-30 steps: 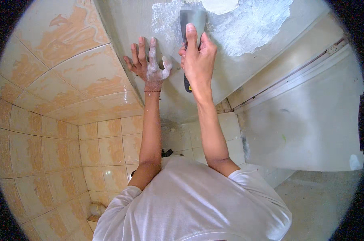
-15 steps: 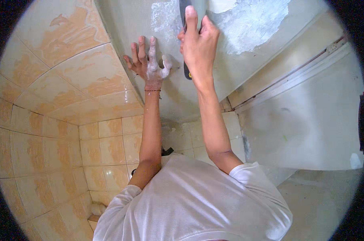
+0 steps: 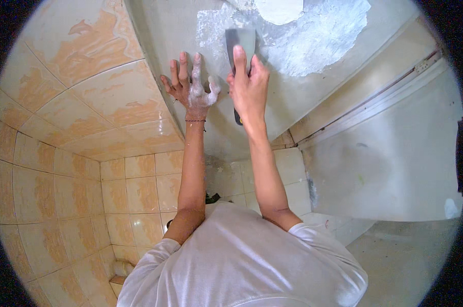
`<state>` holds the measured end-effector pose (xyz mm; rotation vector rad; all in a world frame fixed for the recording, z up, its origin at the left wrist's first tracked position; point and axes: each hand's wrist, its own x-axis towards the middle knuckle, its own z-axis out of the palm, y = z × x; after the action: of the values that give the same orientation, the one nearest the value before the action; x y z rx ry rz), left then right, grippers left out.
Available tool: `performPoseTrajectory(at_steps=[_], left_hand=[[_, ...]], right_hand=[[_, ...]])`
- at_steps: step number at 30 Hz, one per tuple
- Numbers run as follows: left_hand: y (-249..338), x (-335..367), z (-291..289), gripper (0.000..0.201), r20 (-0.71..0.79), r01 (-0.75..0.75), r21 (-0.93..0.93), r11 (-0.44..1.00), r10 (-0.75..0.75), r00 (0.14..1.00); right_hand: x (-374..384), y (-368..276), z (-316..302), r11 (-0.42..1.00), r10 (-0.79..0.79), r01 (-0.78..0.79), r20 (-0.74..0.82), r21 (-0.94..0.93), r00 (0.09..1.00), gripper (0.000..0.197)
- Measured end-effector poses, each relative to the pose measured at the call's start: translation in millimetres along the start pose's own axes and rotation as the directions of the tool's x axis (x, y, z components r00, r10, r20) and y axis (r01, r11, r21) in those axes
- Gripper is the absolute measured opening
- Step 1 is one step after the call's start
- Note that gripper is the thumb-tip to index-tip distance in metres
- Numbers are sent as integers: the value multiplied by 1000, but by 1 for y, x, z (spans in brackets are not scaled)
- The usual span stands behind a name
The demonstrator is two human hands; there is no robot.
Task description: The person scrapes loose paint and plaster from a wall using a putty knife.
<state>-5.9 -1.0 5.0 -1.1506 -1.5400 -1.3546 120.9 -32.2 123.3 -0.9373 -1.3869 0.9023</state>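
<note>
A scraper (image 3: 241,42) with a wide flat blade and a dark handle is gripped in my right hand (image 3: 249,84), thumb stretched along it toward the blade. Its blade lies at the lower edge of a rough, pale patch (image 3: 323,43) where the grey paint is off the wall. Beside it on the left, my left hand (image 3: 191,87) rests with fingers spread flat against the painted grey wall (image 3: 221,135). White dust coats its thumb, index finger and back. Whether the blade's edge touches the wall is hard to tell.
Orange-patterned tiles (image 3: 98,102) cover the wall on the left, meeting the grey surface at a straight edge. A whiter bare spot (image 3: 280,10) shows at the top. To the right is a pale door (image 3: 379,169) with its frame (image 3: 364,110).
My right hand has drawn the scraper down toward me, showing more of the scraped patch above. My left hand stays spread on the wall, slightly lower in view.
</note>
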Motion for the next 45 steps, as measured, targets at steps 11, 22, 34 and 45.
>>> performPoseTrajectory(at_steps=[11,22,34,45], left_hand=[[1,-3,0,61,-21,-5,-54,999,4,1000],[-1,-5,1,63,-15,-4,-41,999,4,1000],[2,-3,1,63,-2,-16,-34,999,16,1000],[-1,-4,0,65,8,-30,-35,999,30,1000]], right_hand=[[-8,21,-30,951,-89,93,28,-295,996,50],[3,-1,-17,976,-81,89,49,-199,996,57],[1,9,-12,958,-128,115,-33,-262,991,55],[-6,9,7,1000,-5,6,-40,7,999,56]])
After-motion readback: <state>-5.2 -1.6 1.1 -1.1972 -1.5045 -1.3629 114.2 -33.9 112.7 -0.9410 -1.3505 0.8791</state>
